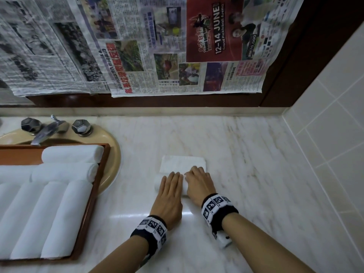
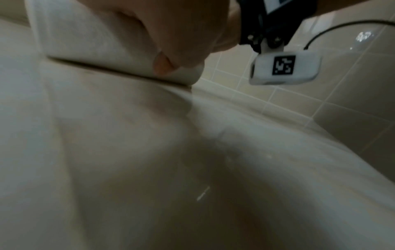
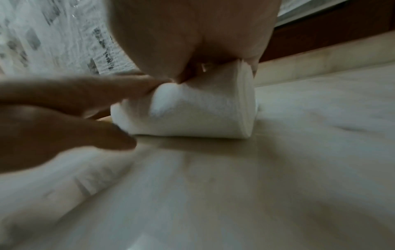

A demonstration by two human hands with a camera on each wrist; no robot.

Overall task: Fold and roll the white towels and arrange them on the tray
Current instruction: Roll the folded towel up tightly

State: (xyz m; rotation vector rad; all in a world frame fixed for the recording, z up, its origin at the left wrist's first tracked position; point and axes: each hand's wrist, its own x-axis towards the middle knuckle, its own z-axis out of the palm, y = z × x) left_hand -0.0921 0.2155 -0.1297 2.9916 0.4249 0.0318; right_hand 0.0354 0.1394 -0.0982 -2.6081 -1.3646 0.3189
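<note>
Both hands, L hand (image 1: 171, 191) & R hand (image 1: 199, 181), fingers flat, press half-rolled towel (image 1: 182, 164) on counter (image 1: 246, 174); roll axis runs L-R, flat remainder lies ahead, tray (image 1: 94, 186) off to L.

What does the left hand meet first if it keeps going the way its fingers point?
The left hand already rests on the rolled part of the towel. Straight on, it would pass over the towel's flat, unrolled part, then bare marble countertop, probably up to the backsplash ledge. Nothing else seems to lie in that line.
</note>
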